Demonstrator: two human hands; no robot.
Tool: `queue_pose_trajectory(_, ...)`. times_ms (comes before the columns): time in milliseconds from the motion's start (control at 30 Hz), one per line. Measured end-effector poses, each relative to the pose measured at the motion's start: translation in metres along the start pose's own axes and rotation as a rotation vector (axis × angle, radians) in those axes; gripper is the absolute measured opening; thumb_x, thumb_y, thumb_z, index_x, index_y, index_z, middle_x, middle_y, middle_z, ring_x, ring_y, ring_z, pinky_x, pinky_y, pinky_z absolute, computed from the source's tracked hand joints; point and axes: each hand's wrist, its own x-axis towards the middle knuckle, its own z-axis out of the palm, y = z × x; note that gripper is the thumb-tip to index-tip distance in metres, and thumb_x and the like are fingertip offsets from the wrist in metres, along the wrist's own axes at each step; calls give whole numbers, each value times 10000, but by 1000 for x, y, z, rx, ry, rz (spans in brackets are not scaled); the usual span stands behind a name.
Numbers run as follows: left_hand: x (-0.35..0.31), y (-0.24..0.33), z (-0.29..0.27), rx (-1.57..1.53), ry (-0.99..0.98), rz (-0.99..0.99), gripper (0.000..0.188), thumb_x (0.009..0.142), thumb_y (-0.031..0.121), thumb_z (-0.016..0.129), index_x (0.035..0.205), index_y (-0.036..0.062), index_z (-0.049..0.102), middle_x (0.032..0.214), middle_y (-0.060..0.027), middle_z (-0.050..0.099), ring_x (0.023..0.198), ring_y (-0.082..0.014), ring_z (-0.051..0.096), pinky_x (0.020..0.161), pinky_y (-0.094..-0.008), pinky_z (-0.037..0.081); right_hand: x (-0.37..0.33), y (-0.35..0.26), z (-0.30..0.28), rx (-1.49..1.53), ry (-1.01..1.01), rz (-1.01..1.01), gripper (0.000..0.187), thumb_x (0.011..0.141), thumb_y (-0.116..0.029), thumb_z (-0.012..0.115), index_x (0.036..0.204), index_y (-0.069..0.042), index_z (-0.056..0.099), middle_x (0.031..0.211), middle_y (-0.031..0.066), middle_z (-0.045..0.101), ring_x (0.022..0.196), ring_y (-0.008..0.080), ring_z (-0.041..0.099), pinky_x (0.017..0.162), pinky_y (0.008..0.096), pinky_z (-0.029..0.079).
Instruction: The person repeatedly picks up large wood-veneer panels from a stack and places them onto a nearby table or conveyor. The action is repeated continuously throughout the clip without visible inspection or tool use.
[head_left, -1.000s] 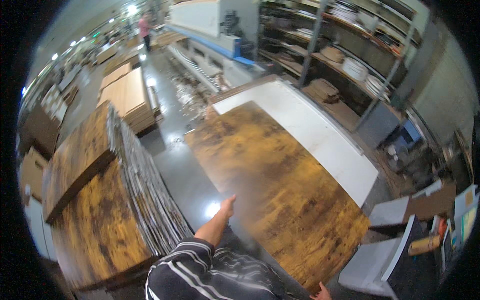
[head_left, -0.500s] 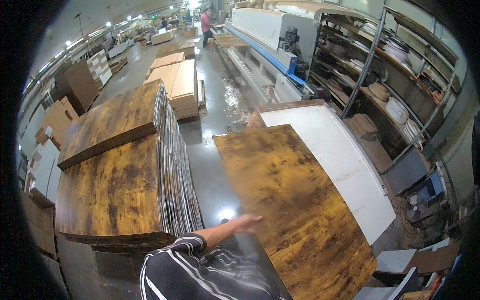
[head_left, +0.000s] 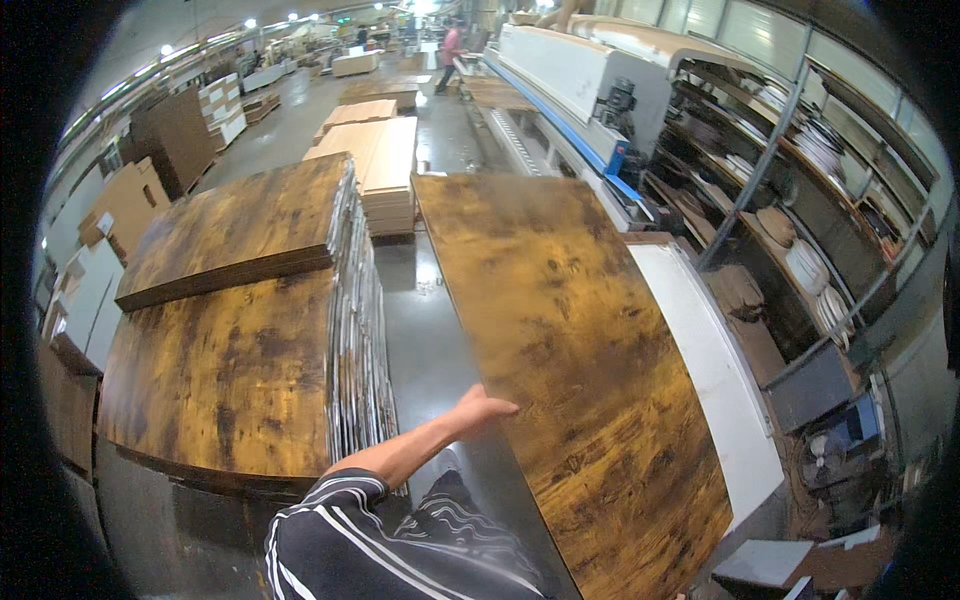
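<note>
My left hand grips the left edge of a large wood-grain board, its thumb on the top face and its other fingers hidden beneath. The board is brown with dark streaks and runs away from me, its far end up near a pale stack. It covers part of a white panel on the right. My right hand is not in view. To my left rises a stack of similar wood-grain boards, with a shorter pile on its far part.
Light wood boards are stacked beyond the gap. A long white machine with a blue rail runs along the far right. Metal shelving holds coils and rolls. Offcuts lie at lower right. A person in pink stands far off.
The wood-grain board has moved away from me, and its far end now hides more of the floor and white panel. My left hand stays at its left edge. The view has shifted slightly.
</note>
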Motion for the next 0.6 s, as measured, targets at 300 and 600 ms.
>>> queue_pose_trajectory(300,-75,81,-104,-283,339,247,469,759,-68,681,1199,40,561,1050,-84,649,979,-219,637,865,-391,512,42,-139,147,-86,-91,-271,580,970,-474,466,1303,1,464,1320,134,468,1118,325,518,918,564,445)
queue_pose_trajectory(600,-128,78,-213,-608,627,549,344,808,-58,627,1145,-19,577,1030,-151,668,920,-280,678,850,-432,551,-41,-306,421,-328,-436,-608,661,887,-499,467,1301,15,504,1281,175,547,1145,304,551,924,491,433)
